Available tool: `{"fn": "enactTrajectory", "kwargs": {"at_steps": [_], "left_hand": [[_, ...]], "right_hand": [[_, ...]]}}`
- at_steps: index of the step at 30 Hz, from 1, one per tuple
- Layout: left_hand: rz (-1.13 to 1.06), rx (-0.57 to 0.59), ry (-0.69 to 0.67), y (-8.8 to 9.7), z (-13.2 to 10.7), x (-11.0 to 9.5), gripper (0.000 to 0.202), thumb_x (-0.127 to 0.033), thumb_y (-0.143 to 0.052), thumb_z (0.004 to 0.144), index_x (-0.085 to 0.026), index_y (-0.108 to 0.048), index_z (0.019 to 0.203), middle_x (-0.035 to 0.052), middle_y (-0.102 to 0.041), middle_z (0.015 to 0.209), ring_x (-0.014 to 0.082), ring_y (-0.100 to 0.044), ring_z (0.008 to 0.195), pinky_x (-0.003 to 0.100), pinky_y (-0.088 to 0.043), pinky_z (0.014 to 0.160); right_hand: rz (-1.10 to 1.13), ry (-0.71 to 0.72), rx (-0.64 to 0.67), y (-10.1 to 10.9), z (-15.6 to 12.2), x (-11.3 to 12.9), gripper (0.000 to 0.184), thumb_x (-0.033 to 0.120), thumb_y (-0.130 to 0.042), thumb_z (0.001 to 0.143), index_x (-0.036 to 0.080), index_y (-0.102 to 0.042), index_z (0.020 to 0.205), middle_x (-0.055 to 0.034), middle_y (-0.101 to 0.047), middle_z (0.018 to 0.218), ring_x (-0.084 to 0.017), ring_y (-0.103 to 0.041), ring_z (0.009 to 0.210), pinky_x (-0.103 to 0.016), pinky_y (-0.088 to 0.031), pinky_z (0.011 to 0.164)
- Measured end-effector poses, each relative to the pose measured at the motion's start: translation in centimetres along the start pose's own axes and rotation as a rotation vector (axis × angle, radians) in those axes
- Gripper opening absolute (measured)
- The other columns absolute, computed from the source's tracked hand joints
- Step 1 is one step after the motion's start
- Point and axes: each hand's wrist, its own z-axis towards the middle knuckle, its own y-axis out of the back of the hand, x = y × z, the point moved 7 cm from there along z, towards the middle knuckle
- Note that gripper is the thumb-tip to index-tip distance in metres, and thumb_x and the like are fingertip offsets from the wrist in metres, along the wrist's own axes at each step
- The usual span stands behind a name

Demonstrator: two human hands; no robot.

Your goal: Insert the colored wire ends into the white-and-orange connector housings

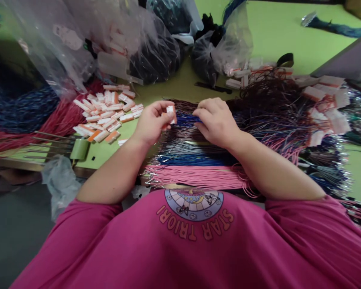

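Observation:
My left hand (154,121) is closed in a pinch on a small white and orange paper tag (171,113). A bundle of blue cords (186,119) runs from the tag to my right hand (215,120), whose fingers are curled round the cords. Both hands hover over rows of cords laid across the green table (267,32): dark ones, a blue band (192,159) and a pink band (195,176) nearest my chest.
A heap of white and orange tags (108,110) lies left of my left hand. Clear plastic bags (114,44) with dark cords stand at the back. Tagged cord bundles (319,108) pile up at right. Red and blue cords (24,120) lie far left.

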Motion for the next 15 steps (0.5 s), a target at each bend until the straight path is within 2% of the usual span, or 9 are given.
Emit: {"fn": "enactTrajectory", "kwargs": {"at_steps": [4, 7, 11, 15], "left_hand": [[0.024, -0.038, -0.023, 1.1, 0.8, 0.4, 0.035, -0.023, -0.078, 0.078, -0.021, -0.067, 0.110, 0.0021, -0.067, 0.085, 0.0116, -0.061, 0.068, 0.021, -0.042, 0.052], [0.045, -0.035, -0.038, 1.3, 1.0, 0.6, 0.035, -0.022, -0.077, 0.079, -0.021, -0.066, 0.112, 0.0022, -0.066, 0.086, 0.0121, -0.062, 0.071, 0.022, -0.044, 0.055], [0.042, -0.041, -0.025, 1.3, 0.9, 0.6, 0.034, -0.020, -0.076, 0.079, -0.020, -0.067, 0.111, 0.0019, -0.066, 0.086, 0.0116, -0.062, 0.069, 0.022, -0.044, 0.055], [-0.003, -0.065, 0.003, 1.3, 0.9, 0.4, 0.034, -0.016, -0.076, 0.077, -0.020, -0.068, 0.110, 0.0017, -0.068, 0.086, 0.0114, -0.062, 0.069, 0.021, -0.044, 0.055]], "right_hand": [[-0.088, 0.088, 0.296, -3.4, -0.5, 1.5, 0.031, 0.030, -0.051, 0.102, 0.013, -0.076, 0.106, -0.0174, -0.075, 0.109, -0.029, -0.065, 0.101, -0.038, -0.040, 0.082], [-0.071, 0.051, 0.379, -5.1, -0.6, 1.7, 0.029, 0.024, -0.051, 0.101, 0.013, -0.076, 0.109, -0.0160, -0.077, 0.109, -0.027, -0.068, 0.099, -0.035, -0.040, 0.075], [-0.044, 0.035, 0.387, -5.0, -0.4, 1.3, 0.030, 0.019, -0.048, 0.100, 0.014, -0.076, 0.105, -0.0149, -0.078, 0.110, -0.026, -0.069, 0.098, -0.034, -0.038, 0.073], [0.166, 0.044, 0.375, -3.0, -0.5, 0.5, 0.018, 0.015, -0.056, 0.090, 0.016, -0.074, 0.094, -0.0085, -0.078, 0.099, -0.019, -0.065, 0.085, -0.029, -0.037, 0.072]]}}
